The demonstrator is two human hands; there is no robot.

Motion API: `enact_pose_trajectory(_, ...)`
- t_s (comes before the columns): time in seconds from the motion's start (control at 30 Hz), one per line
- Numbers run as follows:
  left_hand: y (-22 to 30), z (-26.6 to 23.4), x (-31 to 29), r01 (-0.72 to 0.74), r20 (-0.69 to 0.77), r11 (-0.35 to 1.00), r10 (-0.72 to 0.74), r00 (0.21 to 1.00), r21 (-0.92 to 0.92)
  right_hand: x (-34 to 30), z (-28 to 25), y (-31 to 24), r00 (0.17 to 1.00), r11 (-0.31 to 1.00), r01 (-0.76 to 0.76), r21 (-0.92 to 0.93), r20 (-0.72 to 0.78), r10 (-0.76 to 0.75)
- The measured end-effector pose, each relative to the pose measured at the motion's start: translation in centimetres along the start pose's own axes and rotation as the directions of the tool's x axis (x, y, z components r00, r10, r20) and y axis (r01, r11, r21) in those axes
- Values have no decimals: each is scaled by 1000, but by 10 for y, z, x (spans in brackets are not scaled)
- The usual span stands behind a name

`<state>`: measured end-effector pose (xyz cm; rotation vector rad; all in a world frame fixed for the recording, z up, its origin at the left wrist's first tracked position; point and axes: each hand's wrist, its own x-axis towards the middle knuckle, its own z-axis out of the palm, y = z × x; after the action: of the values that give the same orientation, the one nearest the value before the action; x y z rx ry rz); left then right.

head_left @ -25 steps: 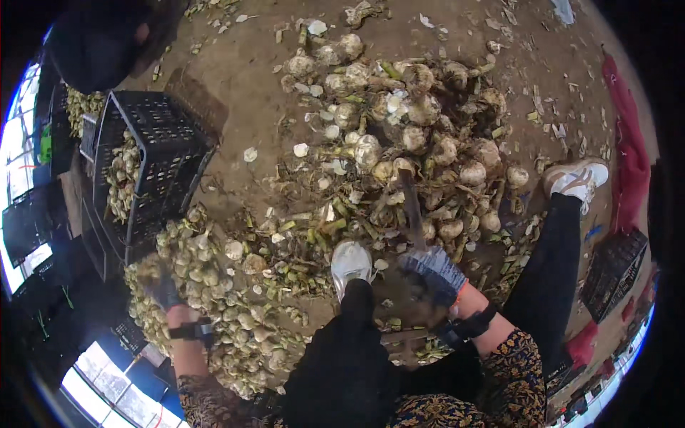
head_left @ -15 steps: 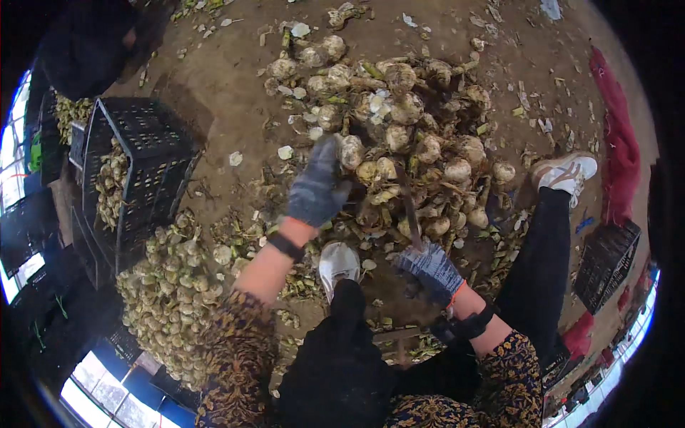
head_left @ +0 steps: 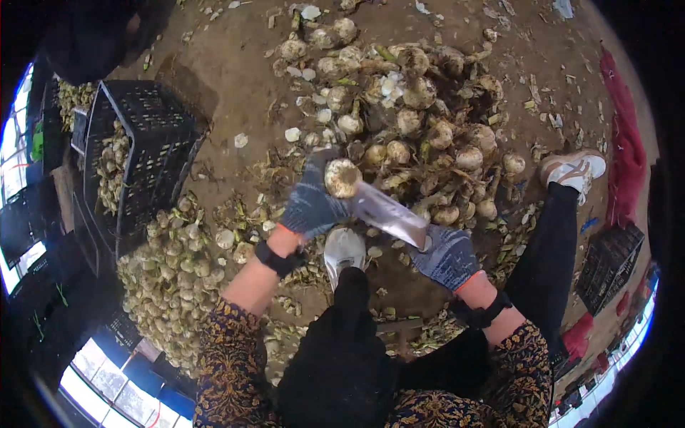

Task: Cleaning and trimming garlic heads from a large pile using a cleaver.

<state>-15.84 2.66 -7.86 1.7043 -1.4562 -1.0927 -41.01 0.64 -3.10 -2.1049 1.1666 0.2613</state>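
Observation:
My left hand (head_left: 315,198), in a grey knitted glove with an orange cuff, is closed round a whitish garlic bulb (head_left: 343,177). In my right hand (head_left: 447,258), gloved the same way, is a knife (head_left: 389,216) with a broad, shiny blade. The blade points left and its tip end meets the lower right side of the bulb; whether it cuts in, I cannot tell. Just beyond both hands lies a heap of soil-covered garlic bulbs (head_left: 421,125) with stalks. The knife's handle is hidden inside my right glove.
A pile of trimmed garlic bulbs (head_left: 171,278) spreads at the left, beside a tipped black plastic crate (head_left: 153,153) with bulbs inside. A red cloth (head_left: 623,143) and another black crate (head_left: 609,265) lie far right. A dark-clothed person (head_left: 89,39) is at the upper left.
My left hand has picked up a garlic bulb from the near edge of the heap and drawn it closer. The knife has swung leftward, bringing its blade to the bulb.

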Motion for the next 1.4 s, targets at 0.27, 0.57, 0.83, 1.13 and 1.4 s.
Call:
enact_pose_trajectory(0.27, 7, 7, -54, 60, 186, 961, -9, 983, -271, 13, -23, -42, 976, 993, 90, -72, 203, -74)
enact_pose_trajectory(0.57, 6, 13, -57, 216, 248, 685, -53, 967, -696, 11, -24, -49, 948, 985, 151, -87, 294, -119)
enact_pose_trajectory(0.83, 21, 16, -75, 276, 253, 643, -130, 959, -714, 11, -24, -36, 940, 983, 145, -110, 326, -102)
enact_pose_trajectory(1.13, 49, -1, -83, 122, 46, 965, -114, 992, -233, 9, -19, 0, 941, 984, 52, -169, 337, 8)
enact_pose_trajectory(1.4, 34, -8, -68, 181, -45, 467, -433, 900, -865, -11, 6, -37, 785, 753, 615, 236, -91, -612)
